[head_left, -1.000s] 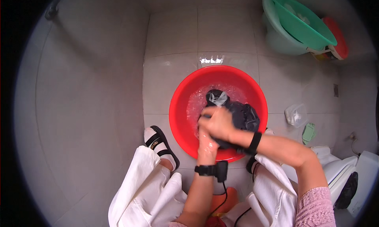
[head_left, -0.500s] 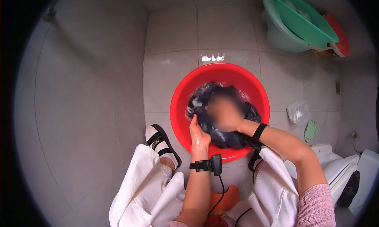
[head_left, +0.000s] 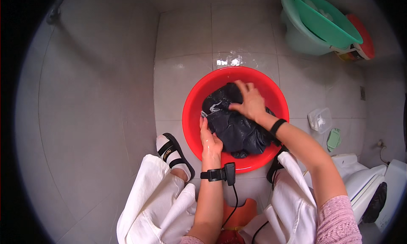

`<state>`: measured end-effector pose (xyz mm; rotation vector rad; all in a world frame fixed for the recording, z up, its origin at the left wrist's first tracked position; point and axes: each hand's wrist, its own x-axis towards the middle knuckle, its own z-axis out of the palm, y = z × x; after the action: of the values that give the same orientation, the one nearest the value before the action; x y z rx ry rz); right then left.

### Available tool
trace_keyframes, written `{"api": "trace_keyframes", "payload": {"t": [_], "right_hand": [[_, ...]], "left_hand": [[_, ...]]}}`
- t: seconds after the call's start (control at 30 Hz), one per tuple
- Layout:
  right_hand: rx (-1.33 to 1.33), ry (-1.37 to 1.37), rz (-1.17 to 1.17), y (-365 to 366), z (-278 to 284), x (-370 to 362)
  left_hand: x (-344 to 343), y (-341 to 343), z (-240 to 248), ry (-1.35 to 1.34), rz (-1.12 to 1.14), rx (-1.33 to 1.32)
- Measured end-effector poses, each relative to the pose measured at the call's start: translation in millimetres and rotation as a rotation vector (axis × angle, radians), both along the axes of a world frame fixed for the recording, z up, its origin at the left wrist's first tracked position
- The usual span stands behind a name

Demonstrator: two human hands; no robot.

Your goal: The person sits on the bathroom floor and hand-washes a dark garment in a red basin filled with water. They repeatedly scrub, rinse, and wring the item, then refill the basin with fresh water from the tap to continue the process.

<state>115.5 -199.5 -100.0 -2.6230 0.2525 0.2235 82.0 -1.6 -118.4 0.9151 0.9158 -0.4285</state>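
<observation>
A wet, dark garment (head_left: 239, 131) with a pale drawstring lies bunched in a red basin (head_left: 190, 125) on the floor. My left hand (head_left: 210, 141) is at the garment's left edge, thumb and fingers around the cloth beside the drawstring. Part of its fingers is hidden by the fabric. Over the upper part of the garment is my right hand (head_left: 252, 104), palm down, fingers spread and slightly blurred. It holds nothing.
Green basins (head_left: 328, 21) and a red-lidded bucket (head_left: 360, 36) stand at the far right. A clear plastic box (head_left: 320, 120) and a green soap dish (head_left: 334, 139) lie right of the red basin. A white toilet (head_left: 356, 176) is near right; a grey wall (head_left: 93, 99) rises at left.
My right hand has come up off the cloth and its fingers have spread. The garment looks flatter and more spread out, with less foam showing. My left hand has stayed at its left edge.
</observation>
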Motion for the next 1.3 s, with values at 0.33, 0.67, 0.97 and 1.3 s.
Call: {"api": "trace_keyframes", "payload": {"t": [0.33,0.67,0.97,1.3], "right_hand": [[0.46,-0.033,0.428,79,86,-21],[0.401,-0.009,-0.19,3,6,2],[-0.237,-0.056,0.155,4,0,-22],[0.111,0.01,0.513,-13,-22,-11]], "left_hand": [[-15,27,-24,-0.197,0.001,-0.212],[-6,-57,59,0.143,0.097,-0.556],[3,-8,18,-0.002,0.241,-0.249],[-3,0,-26,-0.047,0.223,-0.052]]}}
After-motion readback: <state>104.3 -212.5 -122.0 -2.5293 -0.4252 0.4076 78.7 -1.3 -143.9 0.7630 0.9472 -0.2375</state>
